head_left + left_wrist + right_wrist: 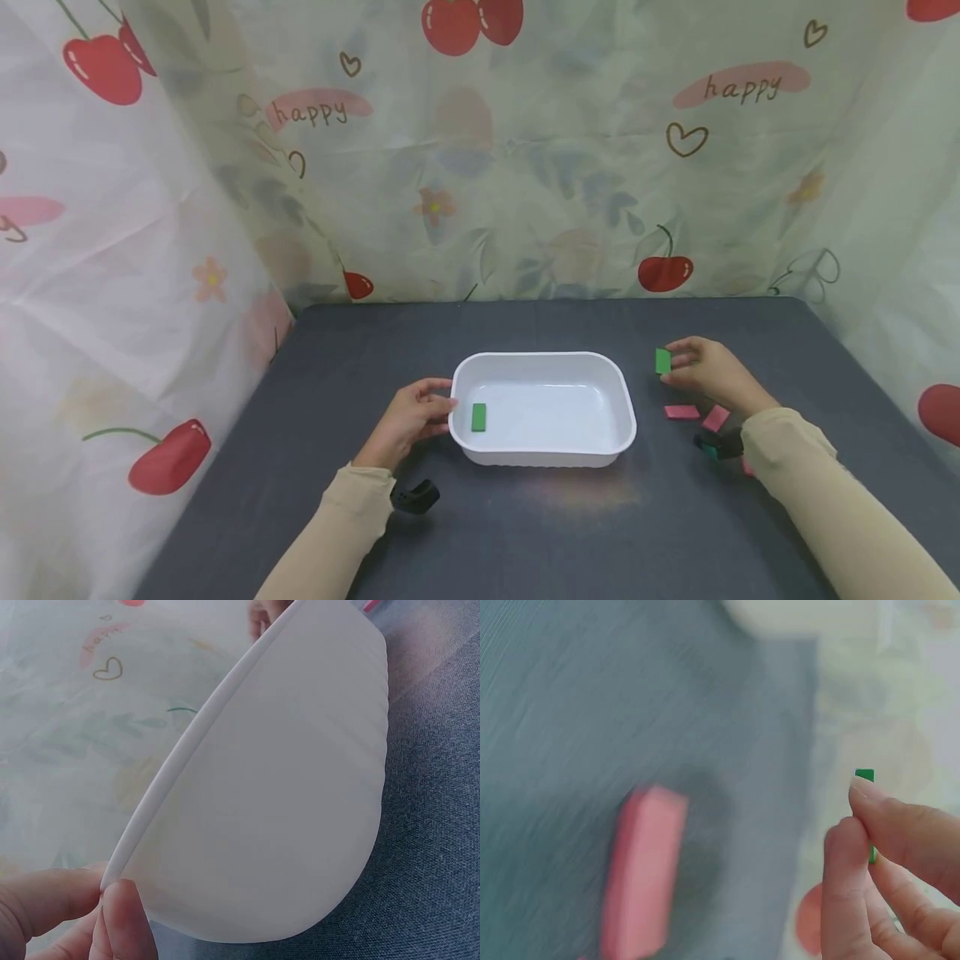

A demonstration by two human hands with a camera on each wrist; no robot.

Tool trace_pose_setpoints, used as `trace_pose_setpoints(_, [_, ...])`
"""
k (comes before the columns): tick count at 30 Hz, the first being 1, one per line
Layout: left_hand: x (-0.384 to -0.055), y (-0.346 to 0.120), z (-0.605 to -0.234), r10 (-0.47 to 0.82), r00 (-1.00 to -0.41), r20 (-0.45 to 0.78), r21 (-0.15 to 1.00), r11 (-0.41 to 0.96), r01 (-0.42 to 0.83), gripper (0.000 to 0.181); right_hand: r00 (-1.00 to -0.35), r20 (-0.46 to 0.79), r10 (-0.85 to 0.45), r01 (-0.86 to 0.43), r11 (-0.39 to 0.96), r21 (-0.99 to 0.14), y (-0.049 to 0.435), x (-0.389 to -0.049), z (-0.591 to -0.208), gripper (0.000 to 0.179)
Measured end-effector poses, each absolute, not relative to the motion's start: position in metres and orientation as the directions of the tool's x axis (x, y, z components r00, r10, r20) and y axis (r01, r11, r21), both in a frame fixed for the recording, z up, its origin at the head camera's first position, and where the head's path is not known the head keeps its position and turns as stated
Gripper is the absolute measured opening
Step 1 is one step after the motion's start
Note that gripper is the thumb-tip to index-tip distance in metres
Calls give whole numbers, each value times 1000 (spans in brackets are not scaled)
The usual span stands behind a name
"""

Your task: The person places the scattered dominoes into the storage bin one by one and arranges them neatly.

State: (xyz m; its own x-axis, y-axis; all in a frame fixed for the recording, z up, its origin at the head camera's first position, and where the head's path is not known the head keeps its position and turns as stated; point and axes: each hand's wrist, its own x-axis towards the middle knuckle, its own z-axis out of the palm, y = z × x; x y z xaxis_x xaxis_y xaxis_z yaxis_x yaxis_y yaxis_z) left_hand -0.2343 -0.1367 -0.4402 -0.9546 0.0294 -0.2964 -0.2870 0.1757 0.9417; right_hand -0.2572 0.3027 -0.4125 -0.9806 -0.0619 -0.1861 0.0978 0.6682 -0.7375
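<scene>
A white rectangular plastic basin (pixel 540 458) stands in the middle of the table. My left hand (pixel 408 417) holds its left rim, and the left wrist view has the rim (pixel 161 776) between thumb and fingers. Inside the basin, at its left end, lies a green block (pixel 478 417). To the right of the basin, my right hand (pixel 708 372) pinches another small green block (pixel 663 361), held above the tabletop. Seen from the right wrist, fingertips cover most of that block (pixel 865 775).
Below the right hand lie a pink block (pixel 682 412), a second pink block (pixel 716 417), and more blocks partly hidden by the wrist camera (pixel 720 443). A dark cloth covers the table (pixel 360 350). Printed curtains (pixel 510 183) hang behind and at both sides.
</scene>
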Motion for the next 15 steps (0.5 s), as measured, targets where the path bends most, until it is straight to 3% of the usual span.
trace_pose_setpoints(8, [-232,-137,-440,35,-961,-274,947,187,-263,41,-995,-87,-48,50,514,-856,261,-241,-388,69])
trace_pose_setpoints(15, [-232,-137,-440,33,-960,-277,946,182,-267,42,-993,-97,-68,63,392,-918,218,-230,-392,68])
